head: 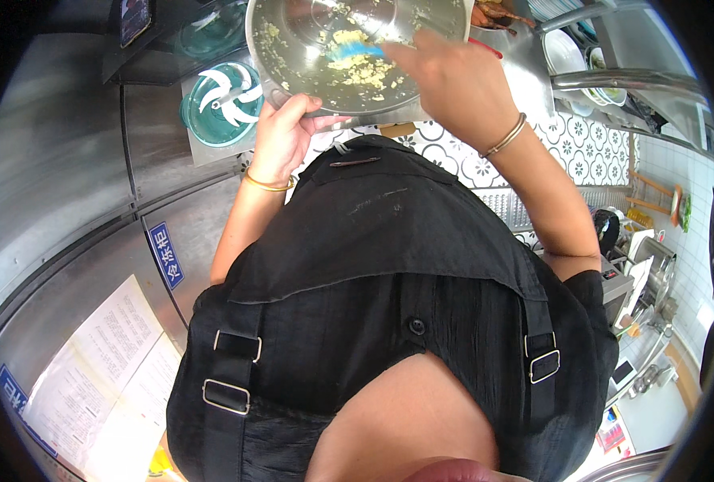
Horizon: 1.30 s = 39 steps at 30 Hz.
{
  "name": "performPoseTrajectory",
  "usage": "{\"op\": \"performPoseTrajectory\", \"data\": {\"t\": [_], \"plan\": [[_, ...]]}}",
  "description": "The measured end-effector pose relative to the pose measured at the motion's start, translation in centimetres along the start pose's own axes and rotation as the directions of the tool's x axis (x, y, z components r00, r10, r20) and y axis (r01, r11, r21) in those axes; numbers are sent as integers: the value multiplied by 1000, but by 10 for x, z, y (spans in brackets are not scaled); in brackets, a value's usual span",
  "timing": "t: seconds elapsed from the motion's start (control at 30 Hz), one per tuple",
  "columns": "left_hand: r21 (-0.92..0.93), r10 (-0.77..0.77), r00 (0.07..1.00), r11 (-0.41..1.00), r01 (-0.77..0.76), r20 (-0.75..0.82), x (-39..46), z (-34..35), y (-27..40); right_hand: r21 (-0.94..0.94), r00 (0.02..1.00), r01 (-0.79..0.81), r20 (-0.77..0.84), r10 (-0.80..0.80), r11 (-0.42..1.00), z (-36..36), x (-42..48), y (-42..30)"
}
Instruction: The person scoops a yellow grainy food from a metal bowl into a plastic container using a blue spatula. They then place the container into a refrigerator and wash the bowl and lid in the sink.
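In the head view my left hand (288, 129) grips the near left rim of a large stainless steel bowl (309, 99), with the thumb over the edge. Chopped pale yellow bits, perhaps garlic, (372, 73) lie in the bowl's bottom and cling to its wall. My right hand (453, 78) reaches over the right rim and holds a tool with a blue head (357, 50), which touches the bits; its handle is mostly hidden by the fingers. Left of the bowl stands a round teal container (215, 135) with a white multi-blade piece (227, 99) lying across its top.
A dark box-like thing (170, 54) with a phone (135, 21) stands at the upper left. Reddish-brown food (492, 15) and a red handle (485, 48) lie right of the bowl. Farther right, metal rails (625, 80) front white dishes (560, 51). Steel cabinet doors (62, 138) line the left.
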<state>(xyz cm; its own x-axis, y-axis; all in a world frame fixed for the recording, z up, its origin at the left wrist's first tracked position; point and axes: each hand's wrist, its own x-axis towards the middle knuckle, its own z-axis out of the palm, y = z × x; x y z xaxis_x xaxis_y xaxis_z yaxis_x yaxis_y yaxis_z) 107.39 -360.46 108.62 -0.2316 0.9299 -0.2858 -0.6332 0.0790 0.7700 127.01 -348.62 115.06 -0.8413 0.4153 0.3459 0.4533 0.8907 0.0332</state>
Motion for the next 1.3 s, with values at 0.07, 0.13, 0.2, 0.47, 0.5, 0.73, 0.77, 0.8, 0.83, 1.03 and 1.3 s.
{"op": "performPoseTrajectory", "data": {"t": [0.07,0.13,0.2,0.47,0.5,0.73,0.77,0.8,0.83,1.03,1.3], "plan": [[9,13,1000,1000,-13,1,3,-2,0,-47,986,57,-156,-64,997,-19,28,2],[24,18,1000,1000,-18,-4,1,7,2,-41,959,158,-232,-163,987,-31,48,-8],[0,77,996,997,-77,-47,-3,14,-4,29,924,310,-245,-294,950,-45,48,-29],[48,23,999,999,-25,33,-4,15,8,47,888,424,-221,-404,905,-60,37,1],[1,35,997,999,-35,67,-2,18,5,44,883,421,-248,-398,906,-61,41,-2],[119,42,999,992,-46,34,-5,19,5,43,904,406,-165,-394,913,-34,20,-3],[105,55,998,993,-58,36,-6,19,5,24,898,381,-250,-363,924,-40,32,3],[97,67,996,993,-72,54,-9,29,8,3,886,345,-330,-325,939,-45,39,5],[80,78,996,994,-81,42,-10,33,6,4,891,345,-315,-326,939,-46,39,-1],[115,43,998,992,-49,55,-15,30,12,102,936,350,3,-352,931,-40,7,-12],[160,81,995,983,-88,51,-15,38,7,77,915,396,-117,-386,915,-30,-3,-34]]}}
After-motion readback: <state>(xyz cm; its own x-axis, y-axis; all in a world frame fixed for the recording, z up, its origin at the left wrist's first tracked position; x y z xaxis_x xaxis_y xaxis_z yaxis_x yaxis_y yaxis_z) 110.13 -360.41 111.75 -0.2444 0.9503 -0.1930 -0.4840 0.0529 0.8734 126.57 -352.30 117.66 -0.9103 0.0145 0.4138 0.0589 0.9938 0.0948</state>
